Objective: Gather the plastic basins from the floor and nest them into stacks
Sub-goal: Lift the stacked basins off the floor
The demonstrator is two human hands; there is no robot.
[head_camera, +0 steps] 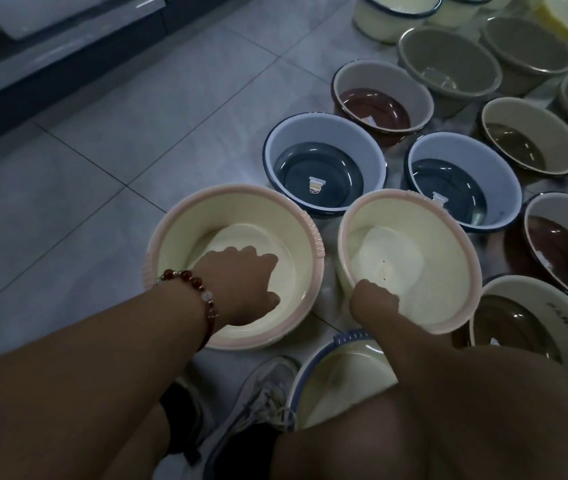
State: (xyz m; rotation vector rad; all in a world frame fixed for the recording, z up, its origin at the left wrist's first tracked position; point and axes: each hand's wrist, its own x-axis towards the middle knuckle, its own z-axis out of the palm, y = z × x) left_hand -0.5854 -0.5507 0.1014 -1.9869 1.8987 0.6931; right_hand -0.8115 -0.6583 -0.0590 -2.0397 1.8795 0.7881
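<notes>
Cream plastic with a pale pink rim: two matching basins sit side by side on the grey tiled floor (78, 140), rims nearly touching; the left basin (305, 237) stands flat, the right basin (449, 244) looks tipped a little, its near edge raised; each is deep and round with a ribbed grip on the rim, so they seem made to nest; the left hand (241, 285) reaches down inside the left one, fingers curled under near the bottom, though whether they hold anything I cannot tell; the right hand (374, 301) is at the near rim of the right one, fingers bent over the edge and apparently pinching it; the step in hand looks like pairing these two, one about to be lifted into the other; the next move, as I judge it, calls for raising the right basin clear by its rim, centring it over the left and lowering it level once the left hand is out; a blue-rimmed basin (345, 372) lies just below them, beside a grey shoe (258, 393); beyond are two basins with dark blue bottoms (324, 161), brown-bottomed ones (383, 95) and grey-beige ones (449, 60), all apart on the floor and not yet gathered; a beaded bracelet (189, 285) circles the left wrist; a dark shelf base (68, 57) runs along the top left
</notes>
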